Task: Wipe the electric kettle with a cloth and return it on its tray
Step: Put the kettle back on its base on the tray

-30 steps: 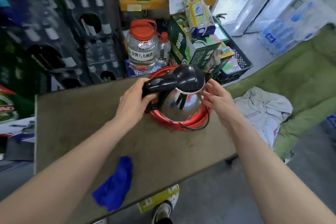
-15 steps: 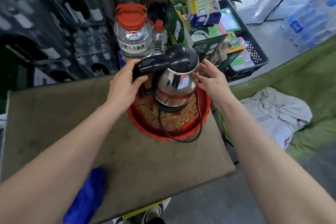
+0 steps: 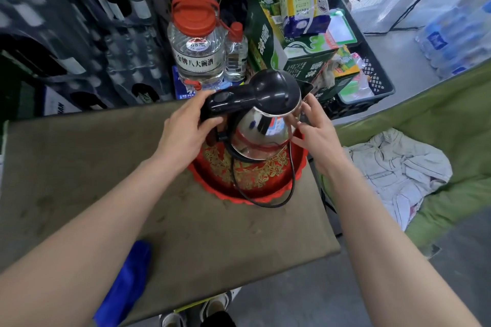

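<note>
A steel electric kettle (image 3: 261, 130) with a black lid and handle stands on its black base in the red, gold-patterned tray (image 3: 248, 180) at the table's far right. My left hand (image 3: 183, 133) grips the black handle. My right hand (image 3: 313, 131) touches the kettle's right side near the spout with spread fingers. A black power cord (image 3: 265, 203) loops over the tray's front rim. The blue cloth (image 3: 125, 284) lies at the table's near edge, left of centre, partly hidden by my left forearm.
The brown table (image 3: 132, 172) ends just right of the tray. Behind it stand a large clear jar with a red lid (image 3: 196, 42), a small bottle (image 3: 236, 56), green cartons (image 3: 300, 61) and a black crate (image 3: 372, 82). A green sofa with a white garment (image 3: 398, 175) lies to the right.
The kettle has come down from above the tray onto its base in the tray. Both hands stayed on it. The camera tilted, and the cloth now shows lower left.
</note>
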The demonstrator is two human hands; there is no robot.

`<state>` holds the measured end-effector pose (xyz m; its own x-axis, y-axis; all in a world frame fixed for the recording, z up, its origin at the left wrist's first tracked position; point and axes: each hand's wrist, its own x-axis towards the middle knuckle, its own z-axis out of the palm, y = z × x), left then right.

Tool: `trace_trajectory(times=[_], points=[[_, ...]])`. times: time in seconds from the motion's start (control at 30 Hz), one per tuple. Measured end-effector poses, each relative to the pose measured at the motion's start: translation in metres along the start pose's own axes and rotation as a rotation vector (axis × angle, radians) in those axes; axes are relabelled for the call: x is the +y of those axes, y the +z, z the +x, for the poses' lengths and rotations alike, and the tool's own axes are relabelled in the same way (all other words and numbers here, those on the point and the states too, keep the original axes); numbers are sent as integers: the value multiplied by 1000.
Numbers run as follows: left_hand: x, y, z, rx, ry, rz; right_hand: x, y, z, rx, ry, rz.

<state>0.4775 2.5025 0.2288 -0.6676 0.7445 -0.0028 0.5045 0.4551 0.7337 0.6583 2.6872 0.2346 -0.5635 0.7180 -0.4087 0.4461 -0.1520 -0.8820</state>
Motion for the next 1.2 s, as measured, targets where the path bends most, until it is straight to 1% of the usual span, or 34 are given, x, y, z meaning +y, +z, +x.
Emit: trace_trajectory(times=[0.2,0.4,0.53,0.63,0.8,0.93,1.03,1.2], points=[[-11,-5,2,9,-23,-13,3,5,6,1,-52,-107],[-6,-1,7,0,17,-20,-2,6,4,-27,-34,-42],[-8,0,9,-17,19,-42,6,8,-4,-20,-16,-62],[-13,2,4,1,-4,-66,13,12,-6,-3,-23,-74],[-30,7,-2,43,-40,-110,23,13,5,28,-89,-213],[-27,9,2,63,-24,-137,14,12,9,46,-112,-193],[-15,7,13,46,-8,-103,5,12,9,74,-80,-155],[-2,3,17,-38,45,6,1,7,3,116,-8,-137]])
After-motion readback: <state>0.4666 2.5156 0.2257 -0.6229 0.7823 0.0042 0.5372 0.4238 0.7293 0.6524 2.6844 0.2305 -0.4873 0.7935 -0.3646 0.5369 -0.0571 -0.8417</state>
